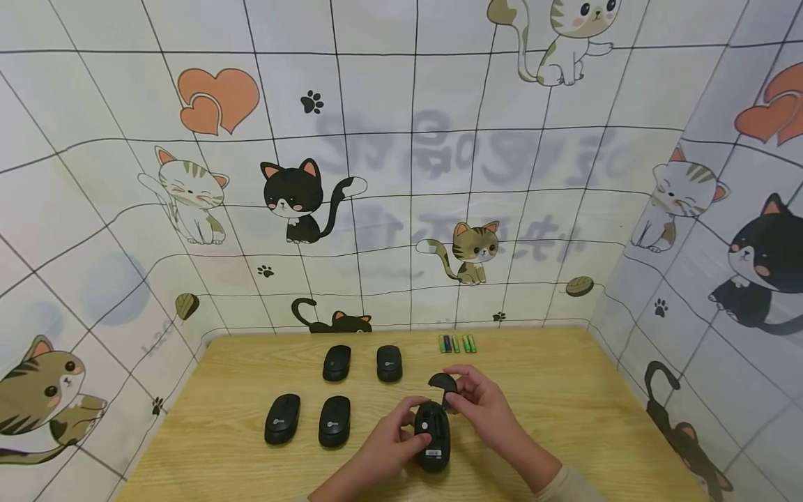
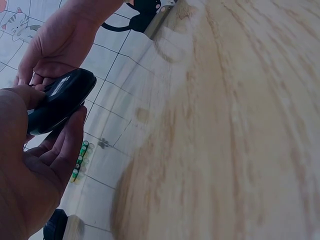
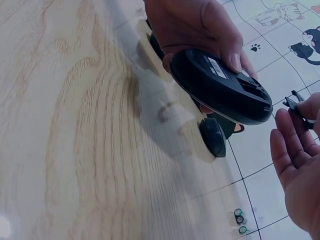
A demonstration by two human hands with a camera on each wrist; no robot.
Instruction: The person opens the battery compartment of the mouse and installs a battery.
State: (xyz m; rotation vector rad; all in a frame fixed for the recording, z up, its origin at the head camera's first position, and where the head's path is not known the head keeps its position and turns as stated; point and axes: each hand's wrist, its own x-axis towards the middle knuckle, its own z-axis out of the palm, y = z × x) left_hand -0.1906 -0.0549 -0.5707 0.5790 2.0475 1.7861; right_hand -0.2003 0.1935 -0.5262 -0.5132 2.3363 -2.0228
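My left hand (image 1: 394, 438) grips a black computer mouse (image 1: 433, 446), underside up, its battery slot uncovered and a white label near one end. The thumb lies across the underside while the fingers wrap the far side, as the right wrist view shows with the mouse (image 3: 220, 90) tilted above the table. Between thumb and fingers, my right hand (image 1: 486, 404) pinches a thin black battery cover (image 1: 444, 382) with a rounded end, just beyond the mouse's upper end. In the right wrist view the cover (image 3: 298, 110) is apart from the mouse.
Several other black mice stand upright on the wooden table (image 1: 207, 432), among them a front-left mouse (image 1: 282, 418) and a back mouse (image 1: 389, 363). Green batteries (image 1: 458, 344) lie in a row near the back edge. Cat-patterned sheeting (image 1: 389, 244) closes off the back and sides.
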